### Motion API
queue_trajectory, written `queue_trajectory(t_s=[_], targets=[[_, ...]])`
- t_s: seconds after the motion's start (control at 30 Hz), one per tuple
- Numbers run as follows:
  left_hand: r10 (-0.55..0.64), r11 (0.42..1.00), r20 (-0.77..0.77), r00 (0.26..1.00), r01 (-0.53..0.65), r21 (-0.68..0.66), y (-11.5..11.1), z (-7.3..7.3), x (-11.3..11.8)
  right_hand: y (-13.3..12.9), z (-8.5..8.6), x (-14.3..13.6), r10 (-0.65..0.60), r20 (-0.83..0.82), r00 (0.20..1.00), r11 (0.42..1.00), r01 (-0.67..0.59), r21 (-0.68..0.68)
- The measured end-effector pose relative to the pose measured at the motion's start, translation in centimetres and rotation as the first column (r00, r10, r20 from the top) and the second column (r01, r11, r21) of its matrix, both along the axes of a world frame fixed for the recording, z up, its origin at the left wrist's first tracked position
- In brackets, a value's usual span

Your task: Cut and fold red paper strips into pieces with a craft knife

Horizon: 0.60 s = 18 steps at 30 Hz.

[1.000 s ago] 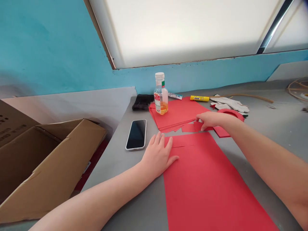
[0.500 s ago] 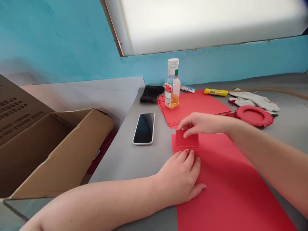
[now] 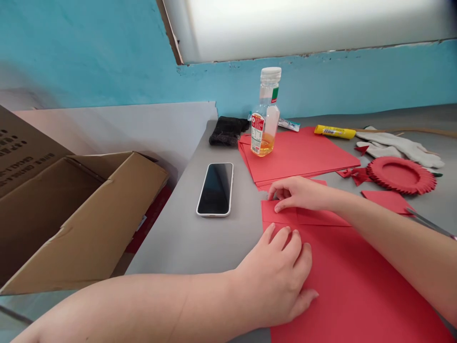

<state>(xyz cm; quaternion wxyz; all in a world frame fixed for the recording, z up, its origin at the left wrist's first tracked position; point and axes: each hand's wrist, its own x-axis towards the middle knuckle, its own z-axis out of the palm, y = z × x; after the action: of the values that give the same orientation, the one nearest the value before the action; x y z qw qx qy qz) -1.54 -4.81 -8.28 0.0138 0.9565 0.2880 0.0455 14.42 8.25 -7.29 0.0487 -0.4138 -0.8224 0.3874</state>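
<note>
A large red paper sheet (image 3: 350, 281) lies on the grey table. My left hand (image 3: 280, 278) rests on its left part, fingers spread and holding nothing. A small red paper piece (image 3: 282, 216) sits at the sheet's far left corner. My right hand (image 3: 298, 193) pinches its far edge between thumb and fingers; some of the fingertips are hidden behind the paper. The piece looks almost flat against the sheet, with its left edge near the sheet's left edge.
A phone (image 3: 215, 189) lies to the left. Behind are a bottle (image 3: 263, 128) on red sheets (image 3: 307, 155), a black cloth (image 3: 228, 130), a yellow glue stick (image 3: 334, 132), white gloves (image 3: 403, 145) and a red pleated ring (image 3: 402, 175). Scissors (image 3: 430, 224) lie right, a cardboard box (image 3: 96, 219) left.
The small paper piece, raised before, now lies lower against the sheet, with my right hand still at its far edge. My left hand stays on the sheet. The view has shifted slightly.
</note>
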Motion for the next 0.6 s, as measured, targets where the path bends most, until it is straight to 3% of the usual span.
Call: queue_trajectory(t_s=[0.6], targets=[[-0.002,1.0,-0.013,1.0,0.002,-0.013,0.18,0.21,-0.07,0.02,-0.24,-0.03,0.001,-0.015,1.0,1.0,-0.001,0.006]])
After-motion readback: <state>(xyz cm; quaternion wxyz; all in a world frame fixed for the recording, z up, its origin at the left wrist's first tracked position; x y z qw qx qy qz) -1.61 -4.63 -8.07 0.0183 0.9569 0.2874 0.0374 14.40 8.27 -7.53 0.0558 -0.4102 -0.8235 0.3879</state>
